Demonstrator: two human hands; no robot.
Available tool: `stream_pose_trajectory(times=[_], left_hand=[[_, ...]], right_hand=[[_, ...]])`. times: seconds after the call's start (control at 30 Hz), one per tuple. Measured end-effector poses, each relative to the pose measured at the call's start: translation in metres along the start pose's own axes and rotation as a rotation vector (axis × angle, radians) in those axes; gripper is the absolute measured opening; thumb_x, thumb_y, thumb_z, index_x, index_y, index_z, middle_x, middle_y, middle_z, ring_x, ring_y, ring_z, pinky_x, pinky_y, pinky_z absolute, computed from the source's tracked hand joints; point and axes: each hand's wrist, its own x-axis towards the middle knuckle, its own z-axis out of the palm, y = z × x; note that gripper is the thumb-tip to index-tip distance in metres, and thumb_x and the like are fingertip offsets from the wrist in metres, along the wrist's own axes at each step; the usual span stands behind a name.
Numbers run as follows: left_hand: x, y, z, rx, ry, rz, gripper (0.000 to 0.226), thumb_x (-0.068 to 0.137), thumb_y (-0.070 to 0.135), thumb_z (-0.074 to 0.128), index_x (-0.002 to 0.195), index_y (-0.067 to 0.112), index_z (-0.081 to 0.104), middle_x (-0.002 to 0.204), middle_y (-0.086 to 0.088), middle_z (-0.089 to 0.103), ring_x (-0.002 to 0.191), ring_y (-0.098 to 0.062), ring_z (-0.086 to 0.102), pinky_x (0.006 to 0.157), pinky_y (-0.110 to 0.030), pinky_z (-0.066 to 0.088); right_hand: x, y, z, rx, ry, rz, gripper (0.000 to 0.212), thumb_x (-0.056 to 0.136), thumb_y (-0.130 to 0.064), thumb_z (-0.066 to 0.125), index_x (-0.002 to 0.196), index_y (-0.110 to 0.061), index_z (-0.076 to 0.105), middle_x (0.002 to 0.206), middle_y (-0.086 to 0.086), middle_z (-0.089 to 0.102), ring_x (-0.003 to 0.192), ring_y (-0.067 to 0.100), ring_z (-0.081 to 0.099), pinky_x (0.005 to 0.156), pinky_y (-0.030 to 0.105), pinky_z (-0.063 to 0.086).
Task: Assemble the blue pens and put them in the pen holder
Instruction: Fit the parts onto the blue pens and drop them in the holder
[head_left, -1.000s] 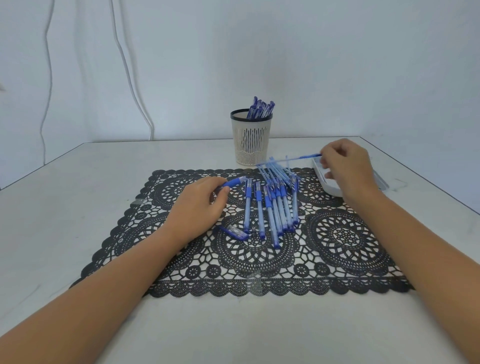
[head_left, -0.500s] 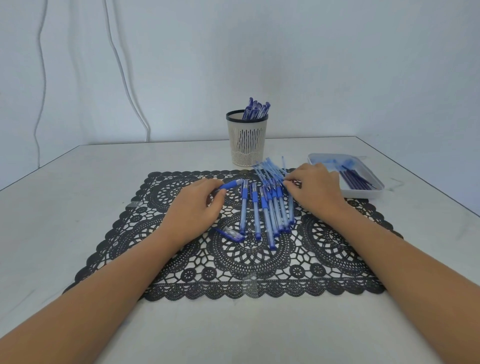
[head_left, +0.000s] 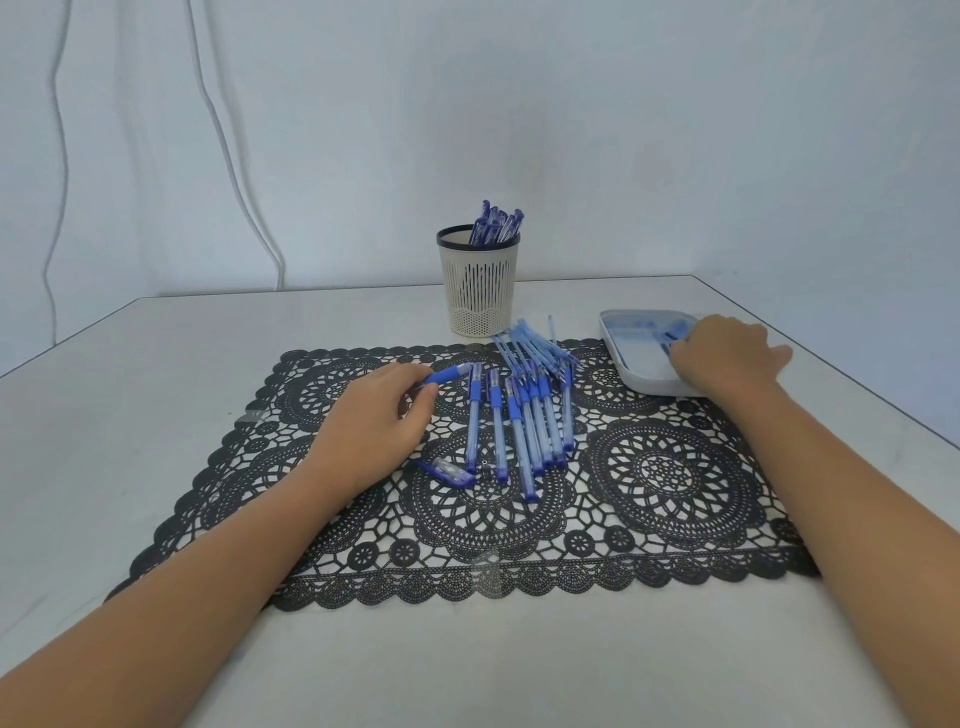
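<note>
A barrel (head_left: 451, 373) is pinched in the left hand (head_left: 382, 410) at 10 o'clock of the pens (head_left: 524, 421), while the right hand (head_left: 724, 358) is buried in the tray (head_left: 631, 364) at 2 o'clock, grip can't be told, so the refills (head_left: 530, 343) could easily get knocked off the mat (head_left: 670, 467) before the holder (head_left: 479, 280) at 12 is reached.

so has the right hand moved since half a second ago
Yes. The right hand has gone from the loose pens on the black mat out to the right, and now reaches into the white tray, away from the pen holder.

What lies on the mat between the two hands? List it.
Head view: between left hand and right hand lie a row of pen barrels and fanned refills.
</note>
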Motion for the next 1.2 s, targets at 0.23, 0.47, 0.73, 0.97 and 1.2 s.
stream_pose_trajectory(times=[0.23, 0.47, 0.73, 0.97, 1.2], left_hand=[[0.000, 0.000, 0.000, 0.003, 0.001, 0.001, 0.022, 0.093, 0.019, 0.051, 0.109, 0.010, 0.064, 0.078, 0.010, 0.055, 0.071, -0.005, 0.051, 0.064, -0.010, 0.034], [0.000, -0.001, 0.001, 0.004, -0.002, -0.003, 0.023, 0.092, 0.020, 0.051, 0.109, 0.010, 0.063, 0.080, 0.010, 0.056, 0.072, -0.007, 0.052, 0.064, -0.009, 0.034], [0.000, -0.003, 0.002, 0.006, -0.008, -0.007, 0.023, 0.092, 0.021, 0.051, 0.110, 0.011, 0.063, 0.078, 0.011, 0.054, 0.070, 0.001, 0.049, 0.064, -0.008, 0.033], [0.000, -0.001, 0.002, 0.009, -0.015, -0.010, 0.022, 0.092, 0.020, 0.051, 0.108, 0.011, 0.063, 0.079, 0.010, 0.055, 0.071, -0.003, 0.051, 0.064, -0.008, 0.034], [0.000, -0.001, 0.002, 0.011, -0.029, -0.003, 0.020, 0.093, 0.020, 0.051, 0.107, 0.012, 0.063, 0.079, 0.010, 0.056, 0.071, -0.003, 0.050, 0.063, -0.008, 0.034]], right_hand=[[0.000, -0.002, 0.004, -0.015, -0.085, 0.051, 0.020, 0.088, -0.017, 0.046, 0.107, -0.012, 0.050, 0.123, 0.013, 0.051, 0.122, 0.031, 0.036, 0.102, 0.043, 0.024], [0.001, -0.004, 0.007, 0.018, -0.068, 0.011, 0.007, 0.082, -0.014, 0.052, 0.084, -0.014, 0.046, 0.102, 0.010, 0.058, 0.105, 0.031, 0.050, 0.095, 0.042, 0.027], [0.006, 0.000, 0.007, 0.013, -0.113, -0.042, 0.019, 0.082, -0.025, 0.055, 0.070, -0.018, 0.043, 0.075, 0.001, 0.051, 0.086, 0.027, 0.049, 0.094, 0.042, 0.026], [0.009, -0.003, 0.012, 0.034, -0.103, -0.051, 0.016, 0.081, -0.021, 0.051, 0.067, -0.016, 0.045, 0.072, 0.002, 0.052, 0.081, 0.026, 0.051, 0.090, 0.042, 0.025], [0.008, -0.004, 0.010, 0.039, -0.142, -0.053, 0.016, 0.079, -0.023, 0.055, 0.068, -0.017, 0.044, 0.073, 0.001, 0.052, 0.081, 0.025, 0.049, 0.088, 0.042, 0.024]])
